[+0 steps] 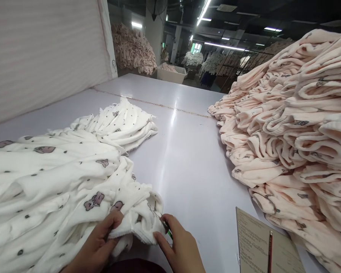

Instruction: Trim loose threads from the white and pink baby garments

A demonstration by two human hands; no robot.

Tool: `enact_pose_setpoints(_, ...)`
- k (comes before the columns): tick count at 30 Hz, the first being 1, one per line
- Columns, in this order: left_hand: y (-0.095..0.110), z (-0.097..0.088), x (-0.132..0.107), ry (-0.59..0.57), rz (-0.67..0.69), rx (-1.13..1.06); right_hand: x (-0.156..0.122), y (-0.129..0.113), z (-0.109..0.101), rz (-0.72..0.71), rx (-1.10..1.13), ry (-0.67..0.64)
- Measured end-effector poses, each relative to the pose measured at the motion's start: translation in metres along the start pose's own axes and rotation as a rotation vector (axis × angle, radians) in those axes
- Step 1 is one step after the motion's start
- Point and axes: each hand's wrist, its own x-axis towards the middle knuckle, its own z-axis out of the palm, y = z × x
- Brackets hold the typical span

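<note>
A white fleece garment (pixel 93 189) with a grey-mauve animal print lies spread over the left side of the table, its near end gathered in front of me. My left hand (pixel 98 242) pinches the lower edge of this bunched end between thumb and fingers. On the other side of the same end, my right hand (pixel 180 244) is closed, with thumb and forefinger at the fabric's edge. A small dark and green tool (pixel 169 234) shows between those fingers; most of it is hidden, so its kind is unclear. More white printed fabric (pixel 125 123) lies folded behind.
A tall stack of pink printed fleece garments (pixel 275 129) rises along the right side. Near it lies a cardboard sheet (pixel 252 242) with writing and a red-and-black pencil (pixel 270 250). A pale sheet (pixel 45 49) hangs at the left. Beyond the table (pixel 187 159) stands a white bin (pixel 172 74).
</note>
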Motion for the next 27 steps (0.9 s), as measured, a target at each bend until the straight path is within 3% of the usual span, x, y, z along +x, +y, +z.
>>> enact_pose_setpoints(2,-0.004,0.001,-0.002,-0.02,-0.002,-0.087,0.0,-0.008,0.001,-0.07,0.022,0.015)
enact_pose_setpoints(5,-0.008,0.0,-0.002,-0.042,-0.032,-0.168,0.003,-0.021,0.001,-0.194,0.212,-0.165)
enact_pose_setpoints(9,-0.009,-0.001,-0.002,-0.051,-0.075,-0.255,0.008,-0.031,0.009,-0.196,0.316,-0.319)
enact_pose_setpoints(27,-0.013,-0.004,-0.004,-0.101,-0.042,-0.203,0.016,-0.03,0.019,-0.102,0.497,-0.361)
